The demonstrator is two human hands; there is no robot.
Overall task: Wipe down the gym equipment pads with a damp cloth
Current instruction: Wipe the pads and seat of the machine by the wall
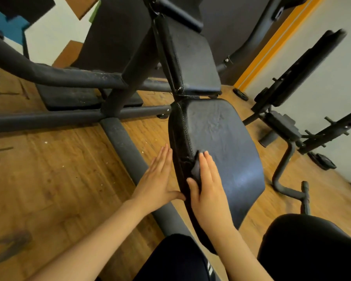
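two hands worked the seat pad [221, 138]: right hand [209, 191] pressed a dark cloth [196, 169] flat-fingered, left hand [158, 179] at nine o'clock lay released against its side.

Worn wooden plank floor [55, 179] all over, scuffed and speckled with little white crumbs. Thick dark grey metal frame tubes [49, 118] run across it and meet in a cross joint. Off to the right sits a second black metal weight bench rack [288, 126] with a black weight plate [322, 161] on the floor near it. An orange stripe [272, 45] runs along the pale wall.
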